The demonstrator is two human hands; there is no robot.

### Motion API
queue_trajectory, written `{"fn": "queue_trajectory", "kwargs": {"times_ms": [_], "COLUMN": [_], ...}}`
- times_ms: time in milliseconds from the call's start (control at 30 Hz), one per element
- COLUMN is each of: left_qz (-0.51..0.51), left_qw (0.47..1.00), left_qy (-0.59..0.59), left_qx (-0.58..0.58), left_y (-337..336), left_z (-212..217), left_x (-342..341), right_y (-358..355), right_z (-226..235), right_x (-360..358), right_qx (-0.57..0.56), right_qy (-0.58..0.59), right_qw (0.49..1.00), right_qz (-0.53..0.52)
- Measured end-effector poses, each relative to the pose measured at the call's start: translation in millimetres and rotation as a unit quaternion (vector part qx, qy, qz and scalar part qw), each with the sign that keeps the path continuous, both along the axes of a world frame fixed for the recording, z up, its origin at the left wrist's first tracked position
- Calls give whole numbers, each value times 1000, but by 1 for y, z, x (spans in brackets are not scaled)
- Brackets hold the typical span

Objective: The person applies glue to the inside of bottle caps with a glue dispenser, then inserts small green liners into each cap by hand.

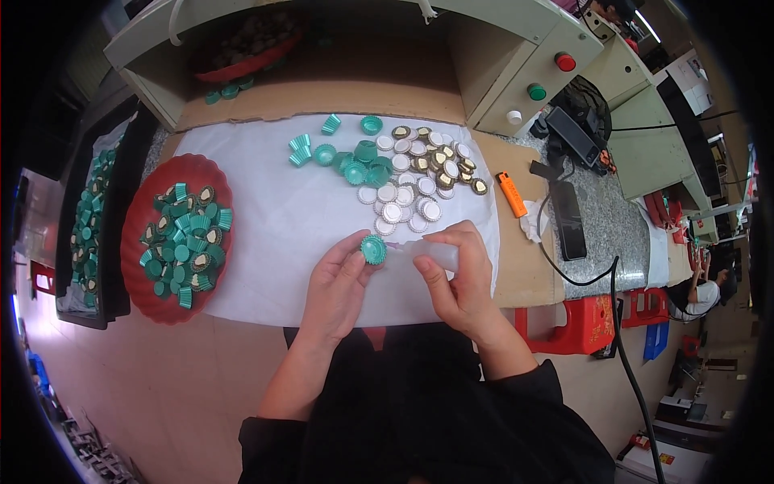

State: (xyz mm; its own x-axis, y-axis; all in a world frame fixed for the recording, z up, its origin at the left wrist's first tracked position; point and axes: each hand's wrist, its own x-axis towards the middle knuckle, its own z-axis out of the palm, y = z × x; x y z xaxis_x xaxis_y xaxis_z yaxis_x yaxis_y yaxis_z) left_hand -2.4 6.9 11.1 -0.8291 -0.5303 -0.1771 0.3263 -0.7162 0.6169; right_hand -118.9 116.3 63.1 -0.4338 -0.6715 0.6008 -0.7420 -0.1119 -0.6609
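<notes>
Between the thumb and fingers of my left hand [339, 280] is a small green fluted cup [373, 249], its hollow side facing up. My right hand [463, 278] grips a translucent white squeeze bottle [434, 254], tipped sideways so its thin nozzle points at the cup's right edge. Whether the nozzle touches the cup I cannot tell. Just beyond my hands, several white-faced round discs [401, 194] with crimped rims lie in a loose heap, some showing gold sides. Left of them sit more green cups [355, 172], some upright and some on their sides.
A red scalloped bowl [135, 274] of green-and-gold pieces stands at left, beside a black tray [113, 302] holding similar pieces. White paper [258, 194] covers the bench. On the right lie an orange lighter [510, 194], a black phone-like slab [568, 222] and a cable. A shelf overhangs the back.
</notes>
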Motion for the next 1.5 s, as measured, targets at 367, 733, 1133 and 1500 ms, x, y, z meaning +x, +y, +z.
{"fn": "queue_trajectory", "kwargs": {"times_ms": [367,733,1133,1500], "left_qz": [-34,-53,-45,-42], "left_qw": [998,998,999,999], "left_qy": [3,20,13,18], "left_qx": [-44,-11,-6,-12], "left_y": [-1,-4,-6,-5], "left_z": [-1,-2,-3,-2], "left_x": [2,4,5,5], "right_y": [-1,-9,-4,24], "right_z": [32,-4,-1,-14], "right_x": [-3,3,-8,-62], "right_qx": [141,41,-46,-12], "right_qy": [-115,-256,-486,-560], "right_qw": [983,966,872,828], "right_qz": [38,-21,44,25]}}
